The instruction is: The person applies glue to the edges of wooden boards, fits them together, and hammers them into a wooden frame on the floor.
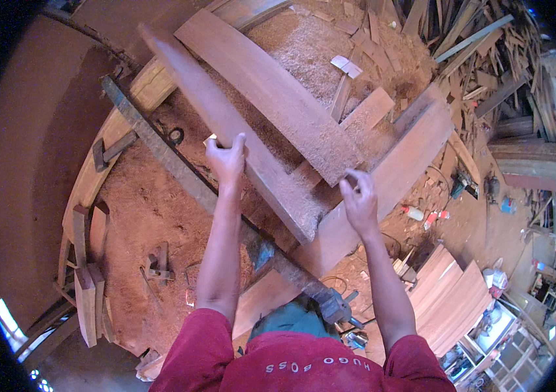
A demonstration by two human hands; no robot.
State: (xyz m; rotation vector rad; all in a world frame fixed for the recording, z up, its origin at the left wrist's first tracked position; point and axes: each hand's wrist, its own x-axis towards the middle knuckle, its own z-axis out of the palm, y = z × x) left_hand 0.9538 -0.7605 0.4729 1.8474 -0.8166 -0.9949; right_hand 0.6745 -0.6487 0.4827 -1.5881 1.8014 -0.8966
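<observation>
A long reddish-brown plank (225,121) lies slanted across the middle, its far end slightly blurred. My left hand (227,162) is closed on its left edge; a small yellowish thing, too small to name, shows by the fingers. To the right, a wider board (271,88) dusted with sawdust runs nearly parallel. At that board's near corner, my right hand (360,199) has curled fingers and thumb closed on the end. Both pieces rest over a broad plank (389,176) that crosses below them. The undersides of the boards are hidden.
A long metal bar clamp (167,144) slants along the left, its screw head (333,307) near my body. A wooden mallet (113,151) lies beside a curved timber (92,166). Scrap wood (480,46) is piled far right; stacked boards (441,287) stand near right. Sawdust (160,222) covers the ground.
</observation>
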